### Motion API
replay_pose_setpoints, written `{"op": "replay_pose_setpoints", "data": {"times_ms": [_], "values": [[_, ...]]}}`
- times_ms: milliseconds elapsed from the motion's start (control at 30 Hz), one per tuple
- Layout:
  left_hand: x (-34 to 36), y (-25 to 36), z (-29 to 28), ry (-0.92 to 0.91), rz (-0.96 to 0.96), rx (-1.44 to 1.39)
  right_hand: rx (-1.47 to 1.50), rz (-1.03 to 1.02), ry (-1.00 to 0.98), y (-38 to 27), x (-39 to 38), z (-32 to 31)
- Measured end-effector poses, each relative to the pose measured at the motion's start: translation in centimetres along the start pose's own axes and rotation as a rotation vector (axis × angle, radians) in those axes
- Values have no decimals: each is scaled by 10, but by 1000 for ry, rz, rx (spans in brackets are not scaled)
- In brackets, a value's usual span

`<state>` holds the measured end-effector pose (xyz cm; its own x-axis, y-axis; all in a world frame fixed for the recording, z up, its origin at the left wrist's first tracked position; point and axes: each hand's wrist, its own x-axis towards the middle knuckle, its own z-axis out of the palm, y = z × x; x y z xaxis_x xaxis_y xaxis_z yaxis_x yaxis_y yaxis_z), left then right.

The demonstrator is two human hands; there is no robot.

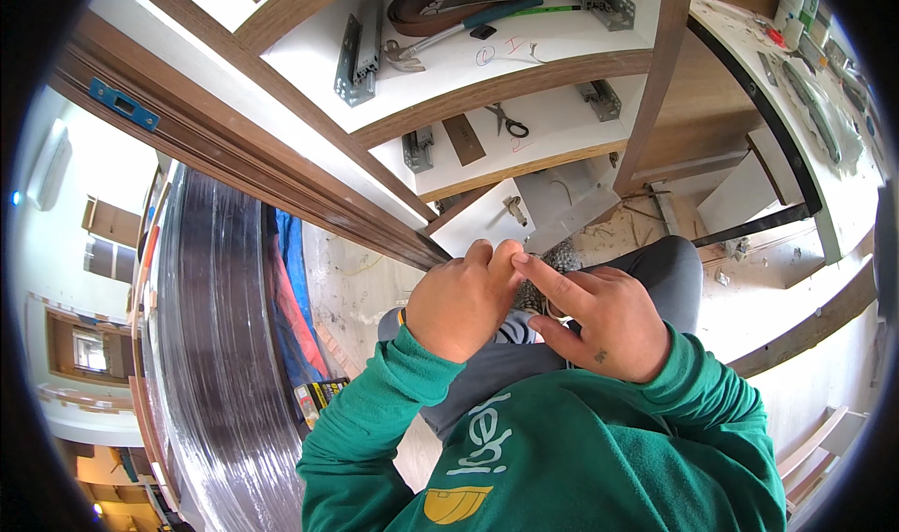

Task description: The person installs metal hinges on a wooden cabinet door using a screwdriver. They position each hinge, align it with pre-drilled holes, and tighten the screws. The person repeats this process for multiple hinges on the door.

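**Two hands meet at the end of a dark wooden rail**

Head view: both hands sit just right of the frame's centre, touching each other. The left hand (pixel 461 300) is curled shut, its fingertips pinched at the lower end of a long dark wooden rail (pixel 253 153) that runs diagonally from the upper left of the frame down to the centre. The right hand (pixel 599 321) lies just to the right, its forefinger stretched leftward to press against the left hand's fingertips, the other fingers loosely folded. Whether something small is pinched between the fingertips cannot be told — the fingers hide it.

The rail's long axis points from upper left to centre, so its near end lies directly at the left hand's fingertips; the left hand is the nearer one, the right reaches across from the side.

Below the hands are grey trousers and green sleeves. At the upper centre, white drawer panels (pixel 524 50) edged in wood carry a hammer (pixel 459 31), a metal drawer slide (pixel 361 50) and, lower, a pair of scissors (pixel 507 120). A wrapped dark roll (pixel 220 345) fills the lower left — a bench (pixel 833 157) with tools curves along the right edge.
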<state>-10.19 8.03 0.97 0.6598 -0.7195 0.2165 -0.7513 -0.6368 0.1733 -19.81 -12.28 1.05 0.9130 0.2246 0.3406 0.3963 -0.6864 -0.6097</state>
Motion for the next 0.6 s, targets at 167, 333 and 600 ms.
{"op": "replay_pose_setpoints", "data": {"times_ms": [167, 333, 600], "values": [[0, 0, -2, -4, 2, 3, 4, 2, -10, 0, 0, -1], [-1, 3, 0, -71, -53, 22, 34, -2, 14, -1, 3, -1], [2, -4, 9, -155, -86, -7, 146, -90, -56, 5, 8, -5]]}}
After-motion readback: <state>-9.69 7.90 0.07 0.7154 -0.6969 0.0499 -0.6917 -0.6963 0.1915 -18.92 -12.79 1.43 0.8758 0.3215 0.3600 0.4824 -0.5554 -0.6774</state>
